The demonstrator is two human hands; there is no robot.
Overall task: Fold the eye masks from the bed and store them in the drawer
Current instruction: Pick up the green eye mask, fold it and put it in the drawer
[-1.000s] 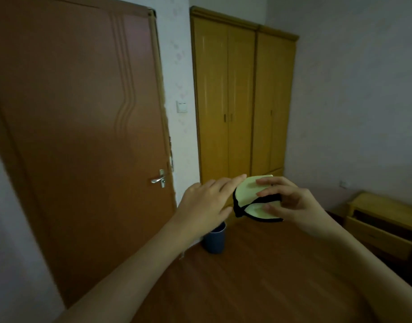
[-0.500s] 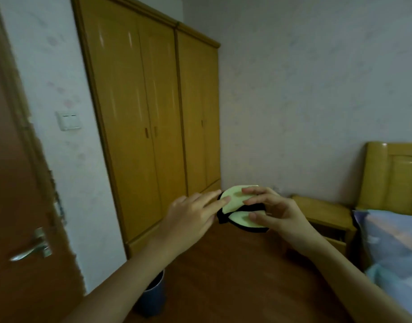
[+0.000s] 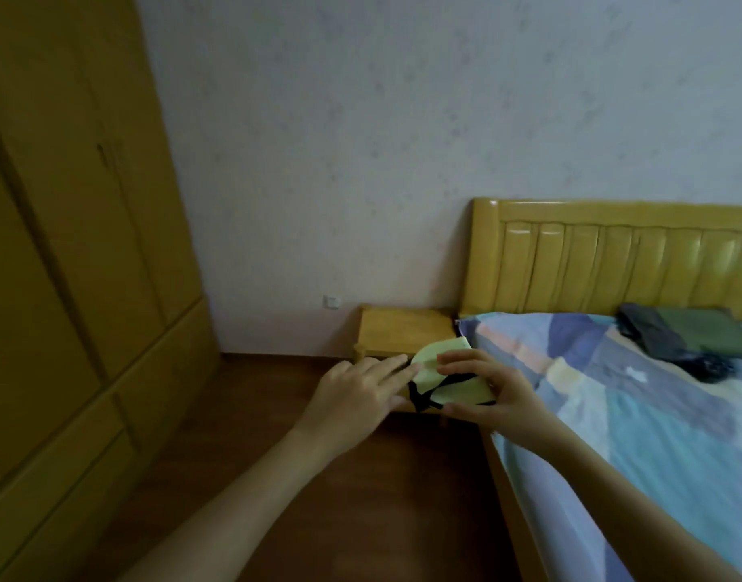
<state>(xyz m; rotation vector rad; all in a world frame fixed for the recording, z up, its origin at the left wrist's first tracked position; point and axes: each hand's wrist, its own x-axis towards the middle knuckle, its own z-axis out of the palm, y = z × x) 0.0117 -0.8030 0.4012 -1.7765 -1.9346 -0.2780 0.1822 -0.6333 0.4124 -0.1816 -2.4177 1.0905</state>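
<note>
Nearest the camera, two bare forearms reached forward over the dark wooden floor (image 3: 360,497). The right hand (image 3: 503,396) was clamped on a folded eye mask (image 3: 449,382), fingers over its top and thumb beneath, holding it in the air in front of the nightstand (image 3: 402,329). The left hand (image 3: 356,396) lay open, fingers spread, its fingertips (image 3: 402,365) touching the mask's left edge without gripping.

To do this step well, I judged the halves should stay pinched flat together and the black strap tucked in, so nothing springs open on the way to the drawer, which the hands hid.

The mask was pale yellow-green, soft and padded, with rounded lobes and black edging. Beyond, the bed (image 3: 654,413) carried a smooth patchwork sheet in blues, with dark folded cloth (image 3: 688,338) near a glossy, ribbed wooden headboard (image 3: 612,262). A tall yellow wardrobe (image 3: 75,245) stood left.
</note>
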